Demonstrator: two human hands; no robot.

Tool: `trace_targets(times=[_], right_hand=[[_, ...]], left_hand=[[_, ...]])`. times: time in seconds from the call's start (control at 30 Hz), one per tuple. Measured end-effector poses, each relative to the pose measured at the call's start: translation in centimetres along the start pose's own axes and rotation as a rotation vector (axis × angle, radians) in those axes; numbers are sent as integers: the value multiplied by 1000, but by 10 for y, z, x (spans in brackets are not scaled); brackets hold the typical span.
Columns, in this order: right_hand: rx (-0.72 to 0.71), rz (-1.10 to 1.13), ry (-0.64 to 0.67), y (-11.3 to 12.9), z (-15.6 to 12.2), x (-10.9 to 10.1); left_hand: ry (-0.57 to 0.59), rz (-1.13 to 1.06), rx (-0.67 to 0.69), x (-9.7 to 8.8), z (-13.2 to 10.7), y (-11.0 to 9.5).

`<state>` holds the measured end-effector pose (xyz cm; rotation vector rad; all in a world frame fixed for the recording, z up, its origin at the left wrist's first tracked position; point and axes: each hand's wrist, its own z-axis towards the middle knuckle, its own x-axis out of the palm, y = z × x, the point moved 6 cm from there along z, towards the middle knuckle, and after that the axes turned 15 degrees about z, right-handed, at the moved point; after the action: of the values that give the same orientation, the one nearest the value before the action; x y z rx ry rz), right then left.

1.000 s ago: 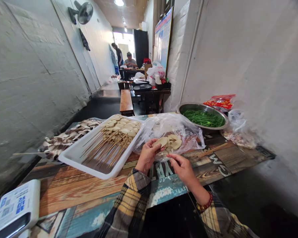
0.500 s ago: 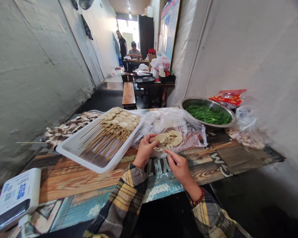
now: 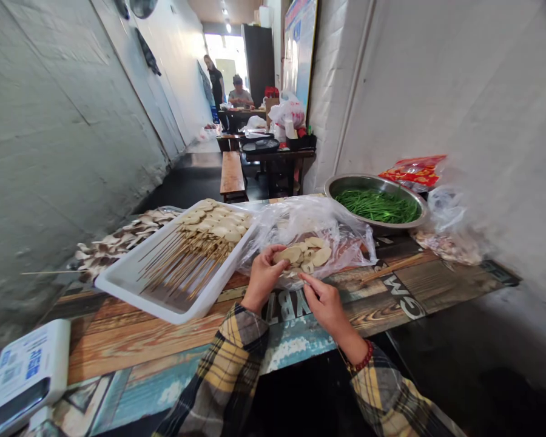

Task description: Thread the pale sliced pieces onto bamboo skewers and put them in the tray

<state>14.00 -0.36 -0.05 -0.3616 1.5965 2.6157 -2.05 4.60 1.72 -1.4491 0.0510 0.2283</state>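
Observation:
My left hand [image 3: 261,278] pinches a pale, thin oval slice [image 3: 293,254] between thumb and fingers. It is at the near edge of a clear plastic bag [image 3: 282,218], where more loose slices [image 3: 319,256] lie spread. Just right of it, my right hand [image 3: 324,304] is closed, its index fingertip close to the slices; anything thin between its fingers is too small to make out. To the left stands a white tray [image 3: 118,290] of skewered slices [image 3: 218,220], their bamboo sticks [image 3: 182,258] pointing toward me.
Mushroom pieces [image 3: 118,233] lie beyond the tray at left. A steel bowl [image 3: 377,227] of green stalks [image 3: 377,205] stands at back right, beside bagged food [image 3: 452,237]. Loose bamboo skewers [image 3: 394,267] lie right of my hands. A white device [image 3: 27,370] sits front left. Two people are far back.
The view has shifted slightly, so the scene sits a little further left. Both hands keep nearly the same position, with the left still holding the slice.

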Motion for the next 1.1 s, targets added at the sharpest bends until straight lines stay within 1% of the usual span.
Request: trace_targets(times=[0.2,0.37,0.5,0.67,0.8,0.9,1.1], right_hand=[[7,-19,-1,-3,0,1],[29,-46,1,-4,0,2],[26,-41,13,-4,1,3],[24,-45,5,-6,2,4],[16,-52,-4,-4,2,4],[18,-52,4,0,3,4],[17,-57,-19,7,5,2]], left_hand=[[-48,192,117,-2,1,-1],[-100,327,194,-4,-1,-8],[-129,376,243,-4,-3,-15],[-119,387,280,-2,-4,-20],[-124,455,298,-2,-4,-21],[-131,497,284,-2,-3,-20],[-109,473,234,0,-2,-21]])
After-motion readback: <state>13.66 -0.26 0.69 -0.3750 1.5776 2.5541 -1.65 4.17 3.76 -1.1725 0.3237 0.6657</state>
